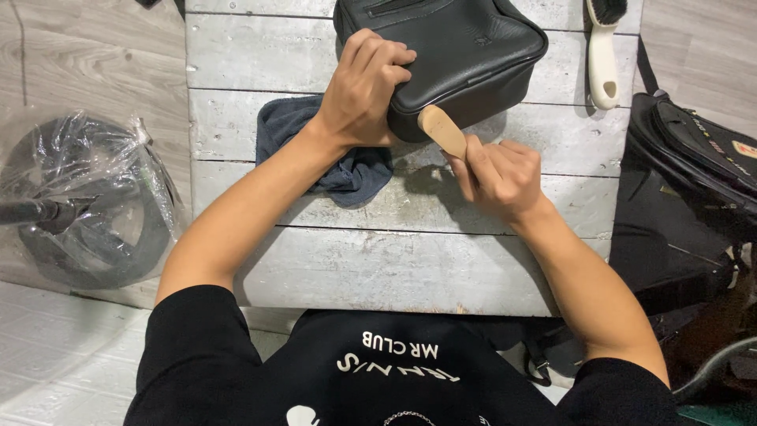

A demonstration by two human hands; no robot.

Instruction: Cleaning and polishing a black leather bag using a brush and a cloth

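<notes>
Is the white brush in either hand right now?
No, the white brush lies on the table beside the bag, apart from both hands.

Whitewashed plank table (394, 268) on pale wood-look floor (87, 55)
</notes>
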